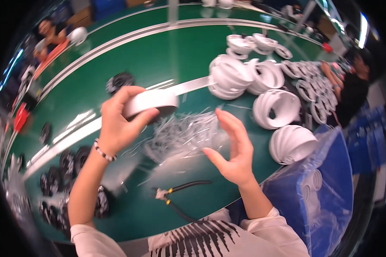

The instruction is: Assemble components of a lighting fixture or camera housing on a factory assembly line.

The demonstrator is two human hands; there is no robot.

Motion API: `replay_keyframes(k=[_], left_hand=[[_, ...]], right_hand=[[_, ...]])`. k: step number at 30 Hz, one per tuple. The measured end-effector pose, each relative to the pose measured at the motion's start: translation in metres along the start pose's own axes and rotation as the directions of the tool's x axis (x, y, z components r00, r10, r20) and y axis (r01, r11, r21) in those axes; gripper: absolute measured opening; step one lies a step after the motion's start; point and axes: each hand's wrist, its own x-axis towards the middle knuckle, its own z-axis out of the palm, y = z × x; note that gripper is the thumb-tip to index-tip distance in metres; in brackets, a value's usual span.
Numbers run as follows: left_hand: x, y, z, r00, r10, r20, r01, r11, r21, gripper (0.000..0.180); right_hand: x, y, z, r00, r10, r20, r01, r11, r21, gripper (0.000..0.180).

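Observation:
My left hand (pixel 120 118) grips a round white plastic part (pixel 154 99) by its near end, thumb below and fingers on top; its underside looks dark. To the right, my right hand (pixel 233 150) hovers with thumb and fingers apart, holding nothing. Between and beneath the hands lies a loose heap of thin clear plastic strips (pixel 180 135). Closer to my body, a pair of pliers (pixel 163 194) with black handles and yellow bands rests with its handles spread on the green work surface.
Stacks of white plastic rings (pixel 276 109) stand at the right, beside a blue bin (pixel 287 188) lined with clear plastic. Black round parts (pixel 68 162) sit in rows at the left; another black part (pixel 120 81) lies beyond my left hand. Co-workers (pixel 356 85) are at the far right and far left.

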Motion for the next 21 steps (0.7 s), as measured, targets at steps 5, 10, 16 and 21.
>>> replay_keyframes(k=[5, 10, 16, 21], left_hand=[[0.068, -0.081, 0.054, 0.968, 0.240, 0.071, -0.249, 0.905, 0.344, 0.029], [0.103, -0.146, 0.101, 0.956, 0.288, 0.058, -0.277, 0.819, 0.503, 0.032], [0.112, -0.163, 0.115, 0.974, 0.210, 0.085, -0.220, 0.793, 0.568, 0.036], [0.117, -0.168, 0.077, 0.937, 0.345, 0.051, -0.300, 0.725, 0.620, 0.039]], right_hand=[[-0.011, -0.010, -0.080, 0.911, -0.330, -0.246, 0.008, 0.613, -0.790, 0.025], [-0.041, -0.021, -0.111, 0.857, -0.306, -0.414, -0.223, 0.505, -0.834, 0.019], [-0.036, -0.007, -0.112, 0.776, -0.118, -0.620, -0.487, 0.512, -0.708, 0.062], [-0.028, -0.010, -0.107, 0.796, -0.107, -0.595, -0.528, 0.358, -0.771, 0.063]])
